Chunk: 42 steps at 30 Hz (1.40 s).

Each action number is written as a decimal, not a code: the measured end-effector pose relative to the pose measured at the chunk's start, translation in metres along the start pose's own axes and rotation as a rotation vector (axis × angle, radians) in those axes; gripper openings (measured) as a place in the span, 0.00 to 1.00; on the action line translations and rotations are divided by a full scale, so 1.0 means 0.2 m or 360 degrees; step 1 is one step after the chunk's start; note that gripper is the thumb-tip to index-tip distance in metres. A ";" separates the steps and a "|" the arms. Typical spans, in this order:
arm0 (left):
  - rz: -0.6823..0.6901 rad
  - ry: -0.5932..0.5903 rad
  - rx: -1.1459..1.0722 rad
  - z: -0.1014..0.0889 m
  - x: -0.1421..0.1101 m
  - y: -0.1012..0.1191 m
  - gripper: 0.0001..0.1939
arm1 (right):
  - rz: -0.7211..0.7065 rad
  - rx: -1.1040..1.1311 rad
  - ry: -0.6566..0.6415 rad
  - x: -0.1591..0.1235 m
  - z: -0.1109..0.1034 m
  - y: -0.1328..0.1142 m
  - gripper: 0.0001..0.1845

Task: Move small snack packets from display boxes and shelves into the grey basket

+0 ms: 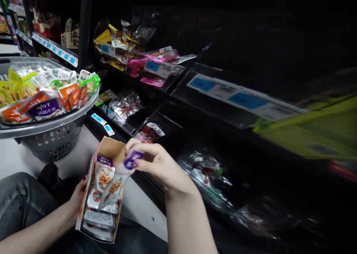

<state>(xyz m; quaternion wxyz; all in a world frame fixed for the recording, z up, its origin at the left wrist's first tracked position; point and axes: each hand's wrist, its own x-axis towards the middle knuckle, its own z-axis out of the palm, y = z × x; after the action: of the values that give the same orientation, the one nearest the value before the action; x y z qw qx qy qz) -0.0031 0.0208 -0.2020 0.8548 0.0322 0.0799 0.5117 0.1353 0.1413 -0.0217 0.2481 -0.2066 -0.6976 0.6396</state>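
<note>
My left hand [76, 196] grips an open cardboard box [113, 148] by its left side, over my lap. Inside the box lie several white snack packets [99, 216], one with a purple top. Between the thumb and fingers of my right hand [150, 157] is the purple top end of another snack packet [115, 189]. This packet slants over the box opening, and its lower end overlaps the packets inside. Part of the left hand's fingers is hidden behind the box.
To the left, a grey plastic basket [67, 138] is heaped with bagged snacks [41, 107]. Black shelves with blue and white price labels [231, 94] rise ahead and to the right. Pink packets [156, 62] and yellow packets [114, 38] sit in clear bins. A yellow-green piece [315, 131] juts out at right, blurred.
</note>
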 end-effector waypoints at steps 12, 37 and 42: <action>-0.0071 0.0108 -0.0031 0.00 -0.01 -0.02 0.21 | -0.0504 0.0791 0.0302 -0.05 -0.06 0.07 0.23; 0.0200 -0.0161 0.0143 -0.03 0.12 -0.06 0.34 | -0.1234 -0.2216 -0.0015 0.51 0.55 -0.40 0.12; 0.0167 -0.0165 0.0160 -0.03 0.13 -0.05 0.38 | -0.1154 -0.2131 -0.0108 0.48 0.53 -0.40 0.13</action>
<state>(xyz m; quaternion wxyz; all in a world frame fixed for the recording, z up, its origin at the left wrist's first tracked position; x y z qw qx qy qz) 0.0171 0.0380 -0.2119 0.8271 0.1057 0.0593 0.5488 -0.0035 0.1080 0.0598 0.2427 -0.0512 -0.9681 -0.0354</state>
